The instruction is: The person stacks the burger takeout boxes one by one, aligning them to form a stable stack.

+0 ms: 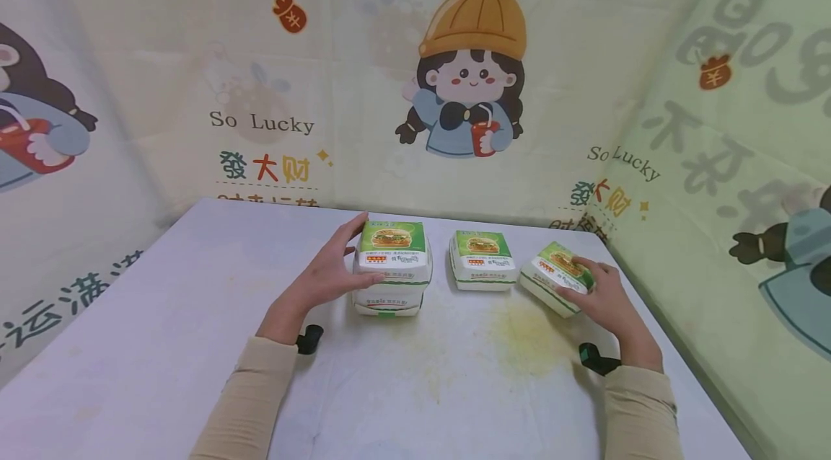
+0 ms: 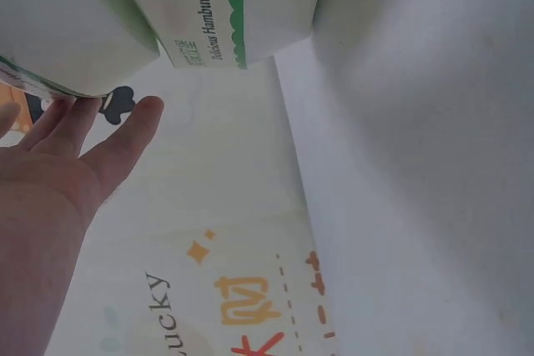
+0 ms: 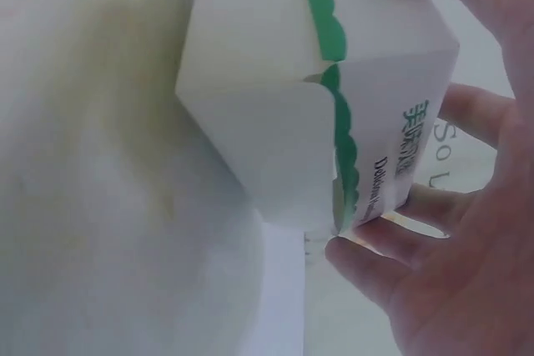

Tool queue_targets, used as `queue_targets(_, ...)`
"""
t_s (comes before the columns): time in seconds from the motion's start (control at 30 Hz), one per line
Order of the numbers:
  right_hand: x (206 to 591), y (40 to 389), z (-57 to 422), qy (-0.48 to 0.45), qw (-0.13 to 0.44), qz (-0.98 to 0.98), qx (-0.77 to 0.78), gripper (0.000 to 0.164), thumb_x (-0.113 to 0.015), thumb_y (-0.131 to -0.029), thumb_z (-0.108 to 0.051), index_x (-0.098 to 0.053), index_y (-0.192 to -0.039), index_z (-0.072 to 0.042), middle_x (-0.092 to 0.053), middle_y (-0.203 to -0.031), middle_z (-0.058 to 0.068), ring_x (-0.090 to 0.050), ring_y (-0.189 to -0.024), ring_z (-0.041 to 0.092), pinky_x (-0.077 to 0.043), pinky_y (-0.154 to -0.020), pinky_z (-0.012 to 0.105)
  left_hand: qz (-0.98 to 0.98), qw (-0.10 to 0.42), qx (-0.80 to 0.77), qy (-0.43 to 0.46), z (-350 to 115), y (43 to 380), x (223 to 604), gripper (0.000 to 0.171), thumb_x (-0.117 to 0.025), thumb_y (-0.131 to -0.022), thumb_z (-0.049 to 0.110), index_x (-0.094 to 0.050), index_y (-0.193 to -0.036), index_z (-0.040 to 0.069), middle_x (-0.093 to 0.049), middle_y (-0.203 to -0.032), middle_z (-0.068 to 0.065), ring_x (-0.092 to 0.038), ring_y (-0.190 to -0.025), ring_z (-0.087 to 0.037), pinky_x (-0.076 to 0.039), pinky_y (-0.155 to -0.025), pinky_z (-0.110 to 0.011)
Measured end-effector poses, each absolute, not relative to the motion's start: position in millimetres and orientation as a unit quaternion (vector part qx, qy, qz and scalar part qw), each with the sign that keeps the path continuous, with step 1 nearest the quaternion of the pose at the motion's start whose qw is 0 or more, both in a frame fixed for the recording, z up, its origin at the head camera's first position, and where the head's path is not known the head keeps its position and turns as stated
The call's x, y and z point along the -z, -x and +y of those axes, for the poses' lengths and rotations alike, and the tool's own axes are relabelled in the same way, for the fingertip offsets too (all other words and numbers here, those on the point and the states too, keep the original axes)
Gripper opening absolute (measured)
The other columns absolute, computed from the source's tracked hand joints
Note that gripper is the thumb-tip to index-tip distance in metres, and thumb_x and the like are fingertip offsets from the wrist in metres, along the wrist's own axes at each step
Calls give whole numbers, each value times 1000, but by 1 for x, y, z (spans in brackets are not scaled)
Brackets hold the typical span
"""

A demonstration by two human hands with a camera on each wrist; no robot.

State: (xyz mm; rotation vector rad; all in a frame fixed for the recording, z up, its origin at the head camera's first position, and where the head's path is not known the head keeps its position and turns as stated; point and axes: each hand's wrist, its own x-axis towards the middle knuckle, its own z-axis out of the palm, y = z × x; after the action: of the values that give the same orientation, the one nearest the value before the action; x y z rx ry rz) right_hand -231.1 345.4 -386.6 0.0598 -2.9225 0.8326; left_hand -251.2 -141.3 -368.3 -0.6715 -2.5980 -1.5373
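Observation:
Two white-and-green burger boxes are stacked at the table's middle left; my left hand [image 1: 362,252] grips the upper box [image 1: 393,252] by its left side, thumb at the front, fingers toward the back. In the left wrist view my fingers [image 2: 83,135] touch that box [image 2: 58,31], with the lower box [image 2: 250,6] beside it. My right hand [image 1: 578,281] holds a third box [image 1: 557,274], which is tilted with one edge off the table. The right wrist view shows this box [image 3: 284,122] with my fingers [image 3: 417,256] curled under it. A fourth box [image 1: 483,259] sits flat between the two hands.
The white-covered table [image 1: 162,345] has a yellow stain [image 1: 526,330] near the front of the right box. Printed cartoon cloth hangs close behind and along the right edge [image 1: 714,193]. Bare tabletop lies at the left and front.

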Motion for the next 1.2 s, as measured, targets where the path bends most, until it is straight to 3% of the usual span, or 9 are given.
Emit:
queue_targets(0.43,377,229,345,-8,99,-952,-290,78,-67,-91,-41,-36,-149,1,-23,-148,39,-27,-133,54,-31,-101,70,-839,5,498,218,-145,251,368,106,-83,-78,37,-15,-159,26,-22,-164,3,-23,-151,-20,-30,-120,-50)
queue_targets(0.67,368,226,340,-25,130,-943,-307,73,-66,-93,-38,-38,-148,1,-28,-149,36,-33,-129,50,-38,-95,65,-838,13,497,226,-145,252,370,107,-84,-78,36,-17,-159,19,-26,-162,2,-25,-150,-19,-30,-120,-51)
queue_targets(1.2,350,223,322,-57,154,-933,-320,71,-69,-91,-37,-42,-148,-4,-25,-155,32,-32,-135,51,-38,-100,65,-836,23,499,229,-144,253,370,105,-85,-77,36,-19,-158,21,-27,-161,3,-26,-149,-20,-31,-119,-52)
